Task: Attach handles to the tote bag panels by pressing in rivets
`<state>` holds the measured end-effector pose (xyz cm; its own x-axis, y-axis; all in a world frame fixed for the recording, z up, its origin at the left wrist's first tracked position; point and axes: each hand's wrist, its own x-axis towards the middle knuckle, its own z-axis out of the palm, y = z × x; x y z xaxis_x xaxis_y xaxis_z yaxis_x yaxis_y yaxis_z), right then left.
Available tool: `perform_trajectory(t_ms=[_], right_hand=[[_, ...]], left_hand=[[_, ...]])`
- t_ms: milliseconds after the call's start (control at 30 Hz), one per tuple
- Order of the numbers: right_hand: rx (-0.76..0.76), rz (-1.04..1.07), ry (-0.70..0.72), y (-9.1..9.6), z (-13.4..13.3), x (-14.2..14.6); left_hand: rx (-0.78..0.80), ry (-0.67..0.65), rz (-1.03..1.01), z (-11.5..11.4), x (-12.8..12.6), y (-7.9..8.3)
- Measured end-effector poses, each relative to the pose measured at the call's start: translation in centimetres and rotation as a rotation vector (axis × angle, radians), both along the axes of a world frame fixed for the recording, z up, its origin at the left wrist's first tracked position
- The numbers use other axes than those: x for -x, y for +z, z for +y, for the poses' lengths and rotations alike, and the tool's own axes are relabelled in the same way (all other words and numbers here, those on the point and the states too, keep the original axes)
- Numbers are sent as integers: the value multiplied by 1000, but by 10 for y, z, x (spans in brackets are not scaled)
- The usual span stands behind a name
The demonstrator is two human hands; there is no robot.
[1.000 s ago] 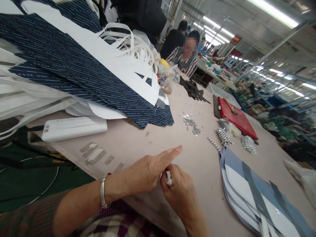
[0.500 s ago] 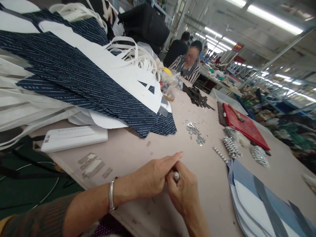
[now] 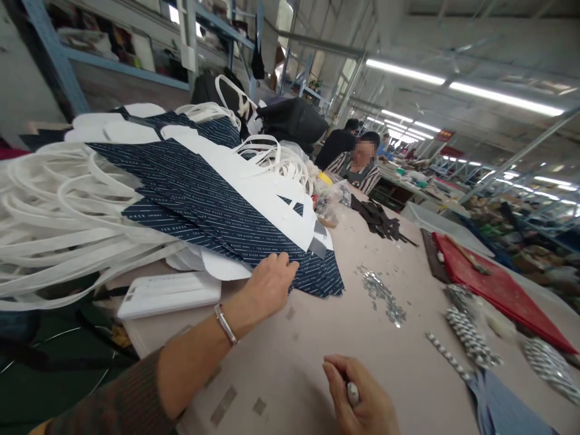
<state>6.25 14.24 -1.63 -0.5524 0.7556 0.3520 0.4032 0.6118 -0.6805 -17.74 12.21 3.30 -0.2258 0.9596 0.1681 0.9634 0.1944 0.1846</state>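
My left hand (image 3: 268, 281), with a silver bracelet on the wrist, reaches forward and rests its fingers on the near edge of a stack of navy striped flat pieces (image 3: 194, 193) backed with white sheets. Its fingers are curled over that edge. My right hand (image 3: 360, 399) lies low on the beige table (image 3: 317, 338), fingers closed around a small white-tipped object (image 3: 352, 393). A scatter of small silver metal parts (image 3: 380, 293) lies on the table beyond my right hand.
White strap loops (image 3: 54, 223) pile up at the left. A white flat box (image 3: 170, 294) lies under the stack's edge. Rows of silver parts (image 3: 469, 335), a red board (image 3: 493, 284), dark scraps (image 3: 380, 219) and blue sheets (image 3: 502, 405) sit to the right. A person (image 3: 360, 166) sits at the far end.
My left hand left my right hand and moved forward and left onto the navy stack. The view tilted up. My right hand stayed closed on the small object.
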Motion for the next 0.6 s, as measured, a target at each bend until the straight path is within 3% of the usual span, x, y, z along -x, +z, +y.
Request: perform_trajectory(t_ms=[200,333,600], right_hand=[[7,10,10,-3,-11,-5],[28,-2,-23,5,-14,-14],[90,-33,-137,12,-25,-32]], left_hand=[[97,-24,68,-2,42,-7],[169,-60,46,-2,57,-13],[154,-93,-14,-1,75,-22]])
